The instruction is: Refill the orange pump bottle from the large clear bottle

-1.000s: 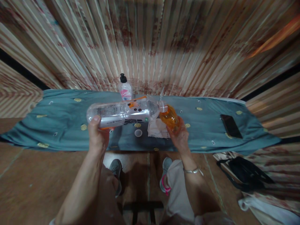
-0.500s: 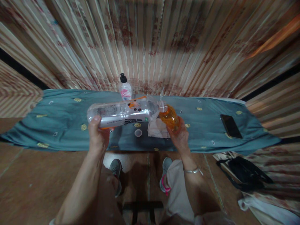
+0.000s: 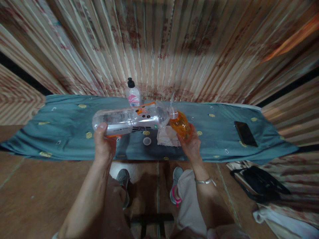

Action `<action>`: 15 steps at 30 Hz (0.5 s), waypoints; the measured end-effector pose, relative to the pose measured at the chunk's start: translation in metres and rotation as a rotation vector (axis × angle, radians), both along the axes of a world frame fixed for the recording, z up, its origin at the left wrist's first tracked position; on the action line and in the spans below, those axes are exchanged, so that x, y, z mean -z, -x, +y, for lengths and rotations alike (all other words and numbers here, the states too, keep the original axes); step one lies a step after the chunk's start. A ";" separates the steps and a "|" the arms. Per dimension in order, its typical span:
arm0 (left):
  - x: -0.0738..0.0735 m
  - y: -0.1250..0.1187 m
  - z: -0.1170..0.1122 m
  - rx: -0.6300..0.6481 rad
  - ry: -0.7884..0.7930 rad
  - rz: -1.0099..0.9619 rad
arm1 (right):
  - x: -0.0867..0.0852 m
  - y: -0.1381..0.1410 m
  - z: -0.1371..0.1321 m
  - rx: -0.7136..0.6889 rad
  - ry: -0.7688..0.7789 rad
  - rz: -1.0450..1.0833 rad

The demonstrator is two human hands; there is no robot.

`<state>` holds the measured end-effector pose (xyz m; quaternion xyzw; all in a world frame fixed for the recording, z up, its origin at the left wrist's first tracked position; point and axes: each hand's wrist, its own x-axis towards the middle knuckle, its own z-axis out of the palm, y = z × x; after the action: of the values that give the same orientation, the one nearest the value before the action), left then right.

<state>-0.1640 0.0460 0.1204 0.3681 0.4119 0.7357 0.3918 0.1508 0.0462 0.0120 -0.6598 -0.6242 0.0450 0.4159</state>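
Observation:
My left hand (image 3: pixel 103 144) is closed round the base end of a large clear plastic bottle (image 3: pixel 129 119), which lies almost level with its neck pointing right. My right hand (image 3: pixel 192 144) is wrapped round a small bottle of orange liquid (image 3: pixel 179 124), tilted so that its open mouth meets the neck of the big bottle. Both bottles hang above a teal cloth (image 3: pixel 62 132) spread over a low table. Below them on the cloth lie a small round cap (image 3: pixel 147 141) and a crumpled whitish wrapper (image 3: pixel 167 136).
A clear pump bottle with a black top (image 3: pixel 133 94) stands at the back of the cloth by a striped curtain (image 3: pixel 159 46). A black phone (image 3: pixel 245 133) lies on the cloth at the right. A dark bag (image 3: pixel 259 187) sits on the floor at the right.

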 end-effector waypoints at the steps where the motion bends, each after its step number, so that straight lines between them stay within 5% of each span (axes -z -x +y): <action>1: 0.000 0.000 0.000 0.005 -0.002 0.010 | 0.000 0.000 0.000 -0.001 0.003 -0.001; 15: -0.003 -0.002 -0.002 -0.005 0.006 0.007 | 0.000 0.002 0.000 0.025 0.005 -0.002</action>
<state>-0.1615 0.0445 0.1229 0.3685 0.4165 0.7341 0.3897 0.1492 0.0463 0.0119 -0.6685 -0.6163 0.0406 0.4143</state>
